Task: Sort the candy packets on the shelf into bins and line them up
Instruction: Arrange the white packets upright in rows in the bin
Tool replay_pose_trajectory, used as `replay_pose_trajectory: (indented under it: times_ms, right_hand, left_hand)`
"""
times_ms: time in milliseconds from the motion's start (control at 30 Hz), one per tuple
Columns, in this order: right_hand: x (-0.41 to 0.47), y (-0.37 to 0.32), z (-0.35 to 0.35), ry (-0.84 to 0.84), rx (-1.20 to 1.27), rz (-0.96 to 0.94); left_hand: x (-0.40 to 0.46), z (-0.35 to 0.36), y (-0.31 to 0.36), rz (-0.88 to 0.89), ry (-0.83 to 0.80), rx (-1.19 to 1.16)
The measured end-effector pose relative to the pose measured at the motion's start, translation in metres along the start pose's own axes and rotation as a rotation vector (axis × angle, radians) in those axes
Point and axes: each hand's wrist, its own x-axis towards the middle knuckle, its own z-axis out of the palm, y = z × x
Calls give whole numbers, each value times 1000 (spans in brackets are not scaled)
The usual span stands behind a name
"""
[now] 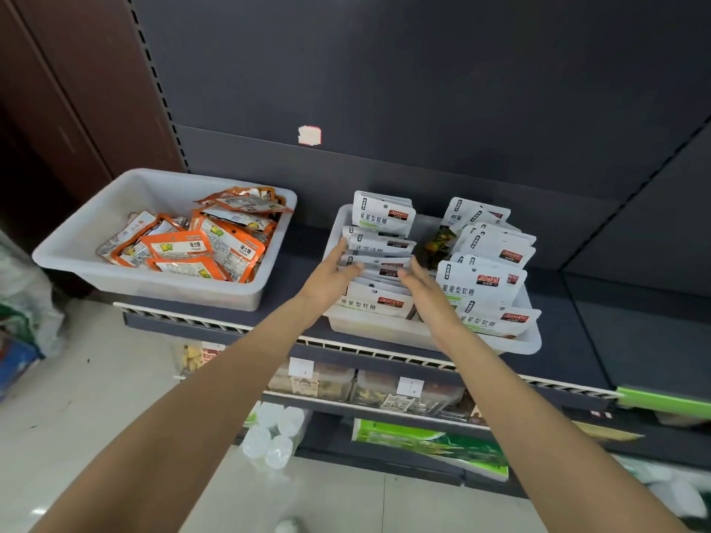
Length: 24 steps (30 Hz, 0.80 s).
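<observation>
Two translucent white bins stand on the dark shelf. The left bin [161, 290] holds several orange candy packets [181, 246] in a loose heap. The right bin [384, 332] holds white candy packets in two rows: a left row [384, 213] and a right row [496, 248], standing roughly upright. My left hand [331, 275] presses with straight fingers against the left side of the left row. My right hand [427, 286] touches that row's right side, fingers extended. A dark green packet [438, 244] sits between the rows.
The shelf's front rail [269, 334] runs below the bins, with price tags [301, 366] on it. Lower shelves hold boxed snacks [369, 390], white bottles [269, 436] and green packs [431, 444]. Bags [23, 298] lie on the floor at left. The dark back panel [384, 90] rises behind.
</observation>
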Motion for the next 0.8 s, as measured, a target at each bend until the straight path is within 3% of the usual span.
replay_pose_trajectory:
  times_ms: [100, 233, 333, 600, 800]
  right_hand:
    - [0, 4, 3, -8, -67, -19]
    - [6, 8, 0, 73, -171, -144]
    - [14, 12, -1, 29, -330, -160]
    - [33, 0, -18, 137, -132, -95]
    - [67, -14, -11, 12, -85, 44]
  left_hand:
    - [-2, 0, 1, 13, 16, 28]
    - [-2, -1, 3, 99, 11, 296]
    - [-2, -5, 2, 109, -7, 360]
    - [24, -20, 13, 85, 74, 305]
    - [63, -13, 14, -47, -32, 135]
